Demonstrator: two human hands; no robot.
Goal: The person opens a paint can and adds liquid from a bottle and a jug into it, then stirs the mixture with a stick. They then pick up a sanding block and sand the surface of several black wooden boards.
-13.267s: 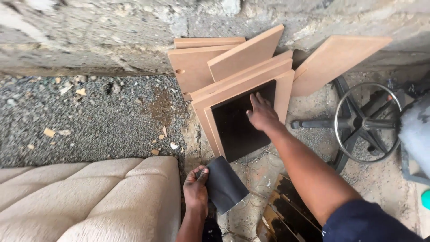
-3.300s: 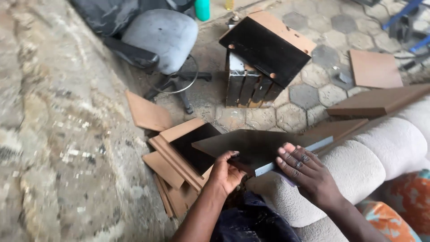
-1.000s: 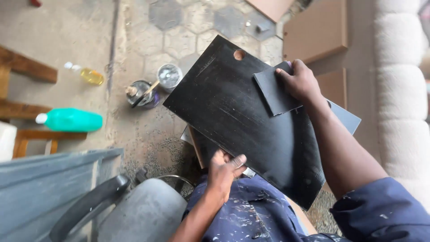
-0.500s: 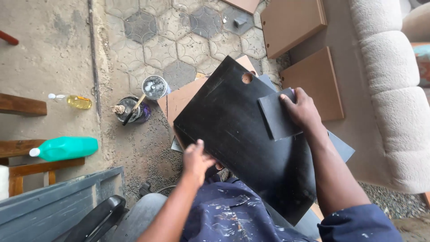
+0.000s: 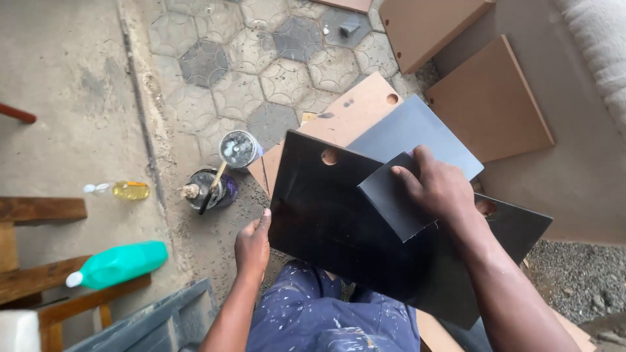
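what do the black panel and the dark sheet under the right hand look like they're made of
Black panel: likely painted fibreboard, smooth semi-gloss face, drilled round hole showing tan inside. Dark sheet under the right hand: probably sandpaper, thin, matte grey, slightly curled. Left hand steadies the panel's edge.

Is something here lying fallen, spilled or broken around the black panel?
A small yellow bottle lies on its side on the concrete; no spill shows. The green bottle lies flat on a wooden bench. The black panel looks undamaged.
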